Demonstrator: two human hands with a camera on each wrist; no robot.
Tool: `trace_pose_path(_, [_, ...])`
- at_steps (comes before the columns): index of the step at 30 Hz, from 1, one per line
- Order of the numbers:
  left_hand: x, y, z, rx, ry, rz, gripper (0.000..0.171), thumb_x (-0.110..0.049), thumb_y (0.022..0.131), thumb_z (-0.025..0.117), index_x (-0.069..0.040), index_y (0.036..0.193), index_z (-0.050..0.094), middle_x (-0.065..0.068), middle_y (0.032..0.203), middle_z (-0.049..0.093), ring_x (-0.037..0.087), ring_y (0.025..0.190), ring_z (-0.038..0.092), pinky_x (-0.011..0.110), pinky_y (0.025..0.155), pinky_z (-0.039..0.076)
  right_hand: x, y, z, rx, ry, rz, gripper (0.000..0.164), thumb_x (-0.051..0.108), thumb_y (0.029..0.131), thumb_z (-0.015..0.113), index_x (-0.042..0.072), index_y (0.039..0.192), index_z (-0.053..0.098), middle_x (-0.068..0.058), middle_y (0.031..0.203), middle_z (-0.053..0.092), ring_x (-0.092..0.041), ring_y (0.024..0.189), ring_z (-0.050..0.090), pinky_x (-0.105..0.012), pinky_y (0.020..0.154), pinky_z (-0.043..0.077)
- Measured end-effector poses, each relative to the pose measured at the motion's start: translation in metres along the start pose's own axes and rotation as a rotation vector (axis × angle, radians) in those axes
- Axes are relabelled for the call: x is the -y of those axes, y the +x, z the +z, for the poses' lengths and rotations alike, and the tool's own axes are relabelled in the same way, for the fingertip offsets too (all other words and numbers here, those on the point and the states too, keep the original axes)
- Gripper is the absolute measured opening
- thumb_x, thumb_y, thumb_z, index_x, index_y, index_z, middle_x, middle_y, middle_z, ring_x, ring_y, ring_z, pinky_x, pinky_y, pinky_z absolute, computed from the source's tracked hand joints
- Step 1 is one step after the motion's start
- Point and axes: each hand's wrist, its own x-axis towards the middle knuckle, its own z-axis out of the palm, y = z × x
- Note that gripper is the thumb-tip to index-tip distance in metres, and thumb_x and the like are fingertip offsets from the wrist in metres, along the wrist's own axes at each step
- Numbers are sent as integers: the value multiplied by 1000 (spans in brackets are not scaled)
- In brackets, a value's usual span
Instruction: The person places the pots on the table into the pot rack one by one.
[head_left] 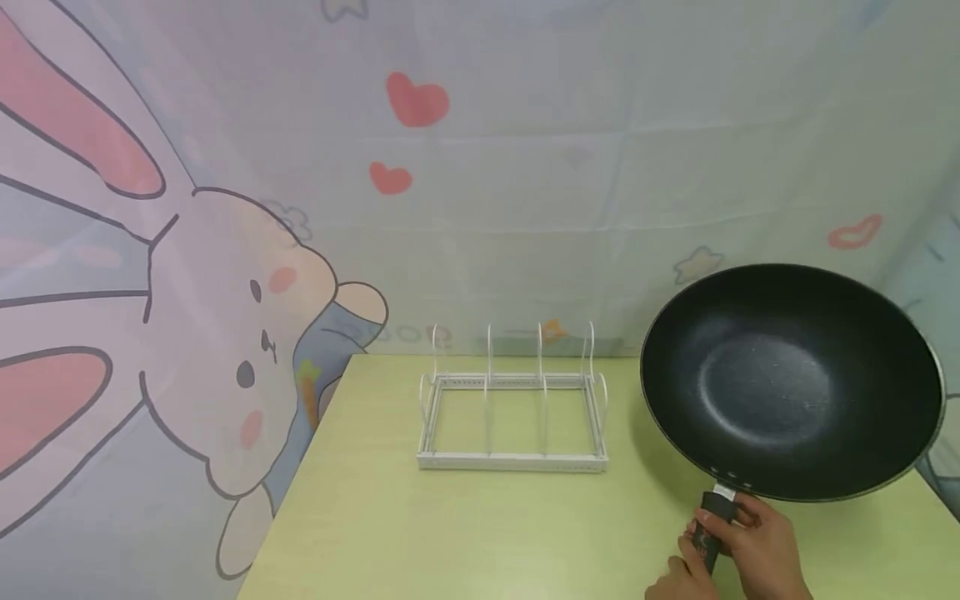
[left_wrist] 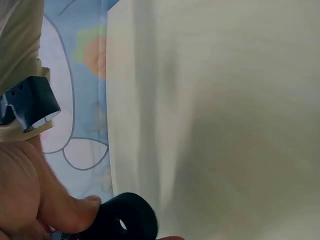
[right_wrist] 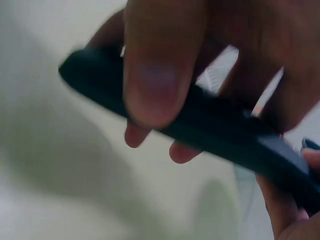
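Holding a pan by its handle, two bare hands meet at the lower right of the head view. The right grip is closed around the part of the handle nearer the pan; close beside it, toward the viewer, the left grip is curled about the free end. The pan, round, deep and black with a pale sheen at its centre, spreads just beyond both grips and tilts its inside toward the viewer. In the right wrist view a thumb lies across the dark handle, with fingertips showing below it. In the left wrist view the handle's rounded tip, pierced by a hole, pokes past the left grip. Left of the grips and farther off, a white wire rack with upright loops stands on the pale yellow surface. Behind everything hangs a cloth printed with hearts and, far left of the grips, a large sideways rabbit.
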Motion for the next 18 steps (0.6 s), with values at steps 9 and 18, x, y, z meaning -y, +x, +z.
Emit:
trace_pose_path(9, [-15,14,15,-275,-127,-76,46,-17,107,5,-16,109,51,-4,90,72,12,57,59,26,40,33,24,-4,19,-173,-145,-368,43,-13,81,72,-17,121,56,27,74,65,0,57,70,-20,57,57])
trace_pose_path(18, [5,27,17,-333,-229,85,43,-15,108,11,-7,115,53,3,99,74,7,50,55,20,35,27,39,-10,36,-277,-187,-496,38,-17,73,76,-16,110,66,26,85,62,16,62,62,-11,57,53])
